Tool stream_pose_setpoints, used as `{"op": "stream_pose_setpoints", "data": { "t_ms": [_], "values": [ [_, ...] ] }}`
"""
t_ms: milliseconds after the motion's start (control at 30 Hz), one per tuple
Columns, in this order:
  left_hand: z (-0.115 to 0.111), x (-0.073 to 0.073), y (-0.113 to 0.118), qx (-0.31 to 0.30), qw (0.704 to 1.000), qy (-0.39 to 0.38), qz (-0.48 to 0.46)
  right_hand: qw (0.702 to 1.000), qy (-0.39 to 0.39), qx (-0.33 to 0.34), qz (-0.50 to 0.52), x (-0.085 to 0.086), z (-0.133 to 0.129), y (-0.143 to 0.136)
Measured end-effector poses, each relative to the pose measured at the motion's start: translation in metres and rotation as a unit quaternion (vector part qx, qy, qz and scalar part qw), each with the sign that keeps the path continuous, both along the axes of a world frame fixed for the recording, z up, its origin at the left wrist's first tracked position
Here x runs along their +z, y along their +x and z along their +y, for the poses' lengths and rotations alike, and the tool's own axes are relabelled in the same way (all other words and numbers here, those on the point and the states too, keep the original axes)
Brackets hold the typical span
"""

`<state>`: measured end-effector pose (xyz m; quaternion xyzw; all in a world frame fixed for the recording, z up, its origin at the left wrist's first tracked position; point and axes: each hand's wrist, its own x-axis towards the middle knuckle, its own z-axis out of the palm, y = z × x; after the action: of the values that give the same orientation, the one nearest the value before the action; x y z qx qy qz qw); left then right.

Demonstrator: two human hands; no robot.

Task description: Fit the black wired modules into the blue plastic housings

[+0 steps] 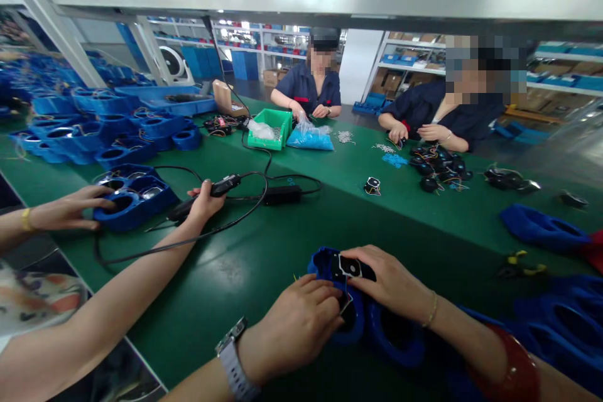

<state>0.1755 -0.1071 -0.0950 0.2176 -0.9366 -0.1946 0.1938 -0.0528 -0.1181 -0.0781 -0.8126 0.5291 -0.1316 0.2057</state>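
Observation:
In the foreground my left hand (294, 323), a grey-strapped watch at its wrist, is closed over the near side of a blue plastic housing (323, 257) with round openings. Its fingertips lie beside thin wires, and part of the housing is hidden under them. Between thumb and fingers, my right hand (389, 279) grips a black motor unit (351, 266) with a white outline on its face. The unit is at the housing's upper edge; whether it is seated there I cannot tell. A blue ring section (419, 345) of a housing lies below my right hand.
At left, a co-worker's hands hold a blue housing (125, 210) and a black electric screwdriver (226, 185) with a cable. Across the green table (226, 270) two people handle small parts near a green bin (271, 114) and black motors (438, 166). Pliers (521, 266) lie right.

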Motion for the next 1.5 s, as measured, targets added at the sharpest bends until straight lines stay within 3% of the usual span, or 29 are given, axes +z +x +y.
{"op": "stream_pose_setpoints", "data": {
  "t_ms": [133,367,767,967,1067,1167,1300,1400,1500],
  "values": [
    [0.013,-0.027,-0.004,0.026,1.0,0.008,-0.003,0.998,-0.036,0.013,0.04,-0.012,0.003,-0.001],
    [0.017,-0.039,-0.01,0.055,0.998,-0.016,0.001,0.992,-0.08,-0.017,0.096,-0.013,0.008,0.004],
    [0.015,-0.035,-0.014,0.058,0.996,-0.068,0.004,0.984,-0.09,-0.058,0.145,-0.018,0.013,0.011],
    [0.012,-0.023,-0.011,0.055,0.997,-0.037,-0.026,0.981,-0.076,0.015,0.18,-0.013,0.013,0.007],
    [0.009,-0.014,-0.022,0.086,0.996,-0.027,-0.011,0.982,-0.062,0.02,0.175,-0.012,0.019,0.008],
    [0.009,-0.014,-0.042,0.093,0.994,-0.045,-0.019,0.988,-0.037,0.024,0.148,-0.009,0.021,0.007],
    [0.011,-0.023,-0.043,0.106,0.992,-0.021,-0.071,0.991,-0.014,0.031,0.128,0.005,-0.009,-0.021],
    [0.012,-0.025,-0.008,0.127,0.988,-0.008,-0.086,0.986,-0.055,-0.082,0.133,0.011,-0.06,-0.062],
    [0.004,-0.024,0.043,0.148,0.981,-0.028,-0.125,0.967,-0.081,-0.179,0.163,0.001,-0.119,-0.103]
  ]
}}
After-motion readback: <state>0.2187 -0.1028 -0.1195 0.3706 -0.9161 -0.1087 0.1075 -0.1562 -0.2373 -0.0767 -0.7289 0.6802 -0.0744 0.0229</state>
